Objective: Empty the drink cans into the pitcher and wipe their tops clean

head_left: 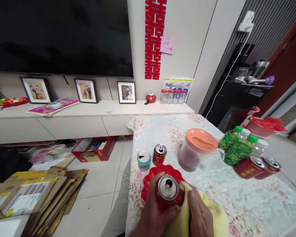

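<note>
My left hand (151, 214) is wrapped round a red drinks can (167, 188), opened at the top and held upright. In my right hand (199, 212) is a yellow cloth (218, 214), bunched and pressed against the can's right side. Beneath the can sits a red scalloped dish (160, 170), partly hidden by my hands. Just beyond the dish stand a small teal can (144, 160) and a dark red can (160, 154), both opened.
A clear plastic jug with an orange lid (201, 141) stands beyond my right hand. Farther right are green bottles (239, 149) and two larger red cans (250, 168). The flowered tablecloth (158, 130) covers the table. Flattened cardboard (46, 194) lies on the floor at left.
</note>
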`<action>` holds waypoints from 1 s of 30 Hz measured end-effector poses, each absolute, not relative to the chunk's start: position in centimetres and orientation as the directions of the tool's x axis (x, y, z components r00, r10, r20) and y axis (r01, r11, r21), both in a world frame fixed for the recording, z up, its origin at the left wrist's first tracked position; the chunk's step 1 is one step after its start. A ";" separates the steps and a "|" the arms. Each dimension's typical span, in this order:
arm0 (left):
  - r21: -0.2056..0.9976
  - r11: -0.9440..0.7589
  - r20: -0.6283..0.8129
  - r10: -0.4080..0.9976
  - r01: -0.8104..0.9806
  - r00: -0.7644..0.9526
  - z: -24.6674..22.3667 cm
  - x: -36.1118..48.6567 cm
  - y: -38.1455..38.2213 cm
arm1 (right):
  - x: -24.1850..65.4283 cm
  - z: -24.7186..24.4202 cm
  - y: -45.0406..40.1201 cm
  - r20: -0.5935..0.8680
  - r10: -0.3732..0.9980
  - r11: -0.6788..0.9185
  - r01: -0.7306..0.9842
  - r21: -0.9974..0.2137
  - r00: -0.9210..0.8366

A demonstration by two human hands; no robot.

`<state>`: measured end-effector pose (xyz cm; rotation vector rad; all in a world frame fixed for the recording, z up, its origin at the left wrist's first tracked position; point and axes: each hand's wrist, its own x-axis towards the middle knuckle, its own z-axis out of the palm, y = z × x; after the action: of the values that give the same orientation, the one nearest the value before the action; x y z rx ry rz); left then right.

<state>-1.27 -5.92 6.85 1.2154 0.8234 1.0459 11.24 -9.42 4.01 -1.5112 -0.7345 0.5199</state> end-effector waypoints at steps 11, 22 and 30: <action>0.999 -0.021 0.042 0.879 -0.049 0.475 2.9 -0.5 -0.6 | 12.5 5.3 -8.5 0.544 0.619 0.074 0.648 -0.758 0.566; 0.998 -0.063 0.048 0.872 0.015 0.487 1.9 -0.2 -0.6 | 12.8 5.7 -6.8 0.623 0.740 0.132 0.854 -0.503 0.253; 0.990 -0.120 0.075 0.882 0.068 0.465 1.3 0.1 -0.5 | 11.6 7.4 -8.3 0.557 0.812 0.187 0.825 -0.533 0.176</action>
<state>0.06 -0.51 1.34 1.5407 0.8605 0.8682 11.61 -8.32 7.38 -1.5936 -1.6045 -0.0189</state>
